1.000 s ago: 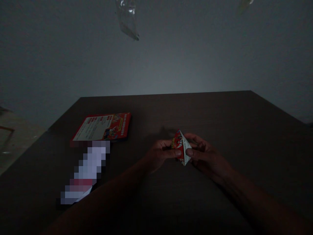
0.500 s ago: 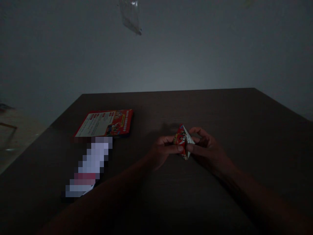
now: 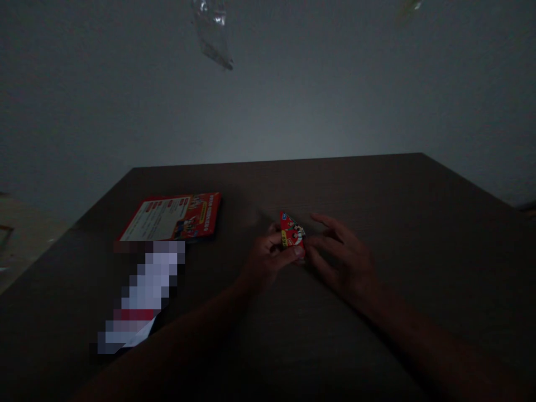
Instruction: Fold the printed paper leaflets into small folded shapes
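A small folded piece of red printed paper with a pointed top sits near the middle of the dark wooden table. My left hand pinches its lower edge between thumb and fingers. My right hand lies beside it on the right, fingers spread and touching the paper's right side. The room is dim, so the fine folds cannot be made out.
A red and white printed booklet lies flat at the left of the table. In front of it is a blurred white and red item. A clear plastic bag hangs on the grey wall behind.
The folded paper has come down toward the table and shifted left. My right hand has let go of its pinch and spread its fingers beside the paper.
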Available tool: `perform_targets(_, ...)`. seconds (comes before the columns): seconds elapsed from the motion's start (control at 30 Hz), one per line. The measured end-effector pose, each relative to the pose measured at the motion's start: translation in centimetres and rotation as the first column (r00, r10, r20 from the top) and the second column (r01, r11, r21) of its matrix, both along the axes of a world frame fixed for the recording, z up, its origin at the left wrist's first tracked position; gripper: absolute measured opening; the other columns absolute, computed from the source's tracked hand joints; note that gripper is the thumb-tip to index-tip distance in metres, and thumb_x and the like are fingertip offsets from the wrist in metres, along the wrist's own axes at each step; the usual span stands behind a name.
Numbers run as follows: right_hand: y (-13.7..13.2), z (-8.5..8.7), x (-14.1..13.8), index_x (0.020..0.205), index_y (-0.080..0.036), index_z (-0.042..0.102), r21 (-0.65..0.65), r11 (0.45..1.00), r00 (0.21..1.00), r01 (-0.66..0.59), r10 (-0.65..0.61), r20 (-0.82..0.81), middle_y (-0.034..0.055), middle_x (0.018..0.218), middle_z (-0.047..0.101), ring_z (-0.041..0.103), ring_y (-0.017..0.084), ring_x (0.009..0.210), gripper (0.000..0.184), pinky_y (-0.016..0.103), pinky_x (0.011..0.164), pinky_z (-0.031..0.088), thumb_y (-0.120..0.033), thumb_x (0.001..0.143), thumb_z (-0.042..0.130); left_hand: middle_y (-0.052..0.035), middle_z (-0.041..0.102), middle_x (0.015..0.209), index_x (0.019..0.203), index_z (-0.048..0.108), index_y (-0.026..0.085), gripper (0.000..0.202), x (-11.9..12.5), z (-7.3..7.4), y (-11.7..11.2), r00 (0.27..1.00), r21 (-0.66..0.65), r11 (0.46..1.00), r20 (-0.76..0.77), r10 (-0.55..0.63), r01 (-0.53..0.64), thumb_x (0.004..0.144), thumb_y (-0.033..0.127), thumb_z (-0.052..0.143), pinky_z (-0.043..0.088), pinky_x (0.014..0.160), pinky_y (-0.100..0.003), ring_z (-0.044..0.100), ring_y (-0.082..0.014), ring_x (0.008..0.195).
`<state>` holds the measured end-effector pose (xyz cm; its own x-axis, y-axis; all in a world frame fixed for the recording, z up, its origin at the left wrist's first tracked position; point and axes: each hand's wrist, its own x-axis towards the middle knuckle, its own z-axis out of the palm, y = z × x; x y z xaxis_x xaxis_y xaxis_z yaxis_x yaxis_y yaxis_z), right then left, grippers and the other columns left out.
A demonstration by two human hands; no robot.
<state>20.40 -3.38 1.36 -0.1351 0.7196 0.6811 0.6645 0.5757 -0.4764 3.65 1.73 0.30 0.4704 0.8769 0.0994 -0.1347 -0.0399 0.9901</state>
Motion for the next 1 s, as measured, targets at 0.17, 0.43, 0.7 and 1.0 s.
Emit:
perform_targets(0.17,0.1,-0.2,-0.5,0.1,-0.021,0.068,-0.108,0.994,1.0,-0.007,0.005,-0.022,0.014,0.13,0.051,0.061,0.019,0.089,0.023,0.036,0.076,0.051,-0.013,0.083,0.055,-0.0066,0.064,0.093,0.094,0.068,0.014,0.028,0.1,0.2,-0.7,0.996,0.032,0.998,-0.061,0.059,-0.057,0.076,0.035,0.067,0.047,0.074,-0.028,0.059,-0.0194,0.087)
perform_targets(0.43,0.8,-0.4,-0.1,0.083,-0.025,0.074,-0.433,0.74,0.729,-0.515,0.112,-0.676,0.0018,0.132,0.053,0.045,0.024,0.124,0.027,0.04,0.106,0.03,-0.012,0.074,0.051,-0.0059,0.065,0.094,0.104,0.063,0.015,0.025,-0.7,0.7,-1.4,0.991,0.302,0.953,-0.131,0.007,0.033,0.089,0.028,0.046,0.046,0.075,-0.028,0.06,-0.0173,0.085)
perform_targets(0.7,0.9,-0.1,-0.2,0.075,-0.019,0.073,-0.329,0.532,0.364,-0.78,-0.042,-0.931,0.0062,0.101,0.069,0.056,0.027,0.108,0.026,0.043,0.098,0.037,-0.021,0.071,0.048,-0.006,0.065,0.088,0.111,0.061,0.016,0.032,-1.2,0.3,-0.7,0.944,0.677,0.732,-0.285,0.167,0.075,0.081,0.024,0.062,0.048,0.068,-0.026,0.06,-0.0151,0.075)
perform_targets(1.0,0.3,-0.2,-0.8,0.092,-0.021,0.073,-0.378,0.566,0.458,-0.733,0.001,-0.889,0.0069,0.111,0.066,0.055,0.027,0.111,0.023,0.043,0.096,0.041,-0.032,0.08,0.056,-0.0049,0.068,0.084,0.096,0.068,0.017,0.017,-1.6,0.8,-0.5,0.934,0.629,0.774,-0.317,0.167,0.076,0.08,0.02,0.063,0.047,0.064,-0.023,0.061,-0.0132,0.068)
